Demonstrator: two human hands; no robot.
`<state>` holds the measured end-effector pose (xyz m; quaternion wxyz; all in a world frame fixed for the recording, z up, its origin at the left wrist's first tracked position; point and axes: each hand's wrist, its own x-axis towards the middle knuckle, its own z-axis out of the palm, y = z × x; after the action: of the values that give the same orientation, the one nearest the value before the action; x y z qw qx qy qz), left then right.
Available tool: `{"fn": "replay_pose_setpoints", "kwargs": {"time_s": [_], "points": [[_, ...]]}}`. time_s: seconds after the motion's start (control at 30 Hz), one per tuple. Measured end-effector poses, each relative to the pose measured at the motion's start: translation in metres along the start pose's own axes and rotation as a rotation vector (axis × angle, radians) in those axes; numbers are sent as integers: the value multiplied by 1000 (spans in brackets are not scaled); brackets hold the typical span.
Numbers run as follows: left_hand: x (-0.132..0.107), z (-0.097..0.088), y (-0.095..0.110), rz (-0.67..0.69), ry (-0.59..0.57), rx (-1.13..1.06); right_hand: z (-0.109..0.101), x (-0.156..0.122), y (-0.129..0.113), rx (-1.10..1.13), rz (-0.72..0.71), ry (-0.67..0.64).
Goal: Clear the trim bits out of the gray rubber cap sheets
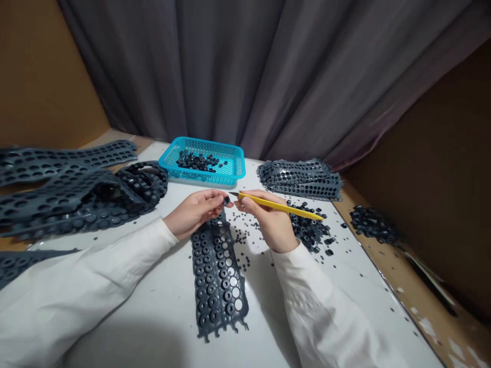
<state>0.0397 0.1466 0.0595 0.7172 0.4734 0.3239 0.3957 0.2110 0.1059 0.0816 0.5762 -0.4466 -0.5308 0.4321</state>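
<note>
A dark grey rubber sheet [218, 273] studded with small round grommets lies on the white table [161, 306], running toward me. My left hand [196, 210] pinches its far end, lifting that end slightly. My right hand [266, 221] is closed round a yellow pencil-like tool [282, 206], whose dark tip points left at a small black ring [226, 200] at the sheet's top edge, right beside my left fingertips. Some holes along the sheet's right side show white where pieces are gone.
A turquoise basket [233, 156] holding several black rings stands at the back. Stacks of rubber sheets lie at the left [76, 194] and back right [303, 179]. Loose rings are piled right of my hand [310, 230] and on the brown ledge [372, 224]. A grey curtain hangs behind.
</note>
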Motion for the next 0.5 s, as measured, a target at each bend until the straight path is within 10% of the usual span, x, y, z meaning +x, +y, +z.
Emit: {"fn": "replay_pose_setpoints", "kwargs": {"time_s": [0.5], "points": [[-16, 21, 12, 140, 143, -10, 18, -21, -8, 86, -152, -46]]}}
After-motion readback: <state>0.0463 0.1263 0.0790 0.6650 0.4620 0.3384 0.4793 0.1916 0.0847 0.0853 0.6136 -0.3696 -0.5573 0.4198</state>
